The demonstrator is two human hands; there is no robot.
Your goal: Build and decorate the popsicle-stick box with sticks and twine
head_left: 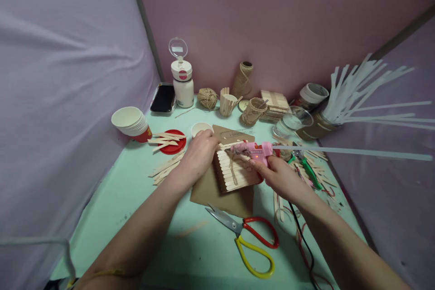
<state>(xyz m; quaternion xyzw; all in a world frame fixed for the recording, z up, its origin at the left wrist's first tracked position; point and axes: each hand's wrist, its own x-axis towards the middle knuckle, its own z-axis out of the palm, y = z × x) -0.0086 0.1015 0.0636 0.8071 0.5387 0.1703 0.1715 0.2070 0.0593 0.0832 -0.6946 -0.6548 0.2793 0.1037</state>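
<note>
My right hand (280,176) grips a pink glue gun (253,148), its nozzle pointing left over a panel of popsicle sticks (234,171) that has a bit of twine on it. A long glue stick (356,152) juts out of the gun's back to the right. My left hand (200,154) rests closed on the left edge of the panel, pressing it down. The panel lies on a brown cardboard sheet (210,190).
Scissors (248,233) with red and yellow handles lie near me. Loose sticks (166,167), a red lid (174,141) and stacked paper cups (131,122) sit left. A white bottle (182,84), phone (163,98), twine ball (207,98), jars and green pliers (309,170) are behind and right.
</note>
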